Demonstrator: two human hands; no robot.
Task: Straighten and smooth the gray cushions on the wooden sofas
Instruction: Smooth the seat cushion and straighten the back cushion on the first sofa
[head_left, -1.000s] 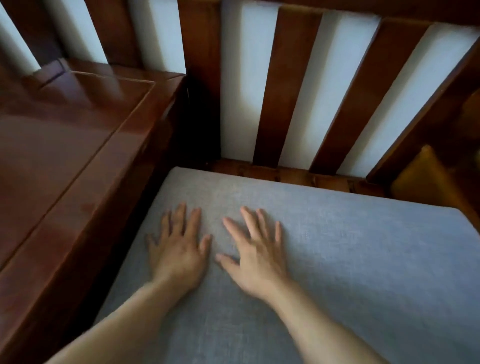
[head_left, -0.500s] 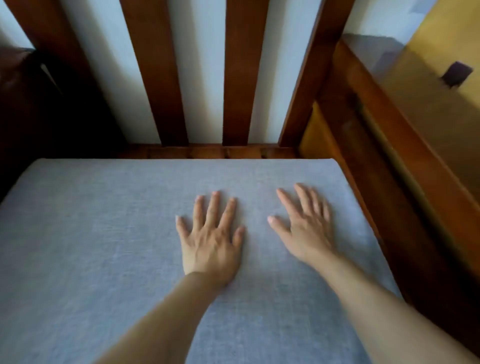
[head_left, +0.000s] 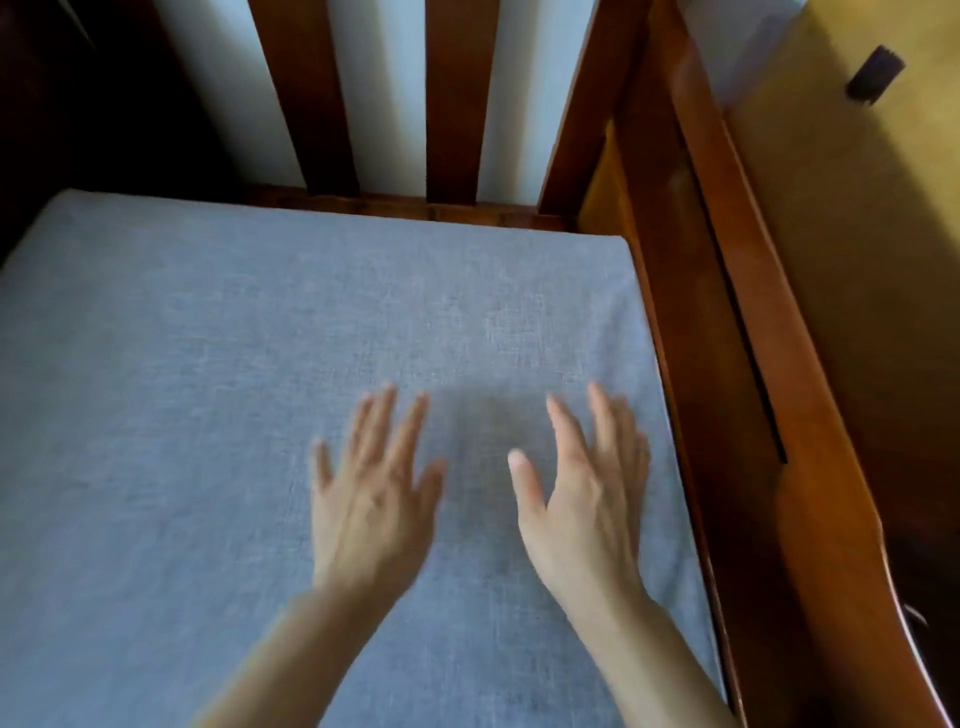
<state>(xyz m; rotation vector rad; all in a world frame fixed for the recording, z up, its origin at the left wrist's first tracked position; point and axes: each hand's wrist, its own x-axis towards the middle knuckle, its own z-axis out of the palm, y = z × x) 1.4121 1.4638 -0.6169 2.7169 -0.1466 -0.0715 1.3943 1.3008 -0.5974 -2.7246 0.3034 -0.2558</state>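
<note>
A flat gray cushion fills the seat of a wooden sofa. Its fabric lies smooth, and its right edge runs along the wooden armrest. My left hand is spread, palm down, over the cushion's middle right. My right hand is spread beside it, close to the cushion's right edge. Both hands are blurred and hold nothing. A shadow falls on the fabric between their fingertips, and I cannot tell whether the palms touch the cushion.
Dark wooden back slats stand behind the cushion, with a white wall showing between them. Beyond the armrest on the right is a yellow floor with a small dark object. The far left is in deep shadow.
Both hands slid from the cushion's left side to its right side, then drew back toward me a little. The view swung right, from the left armrest to the right one.
</note>
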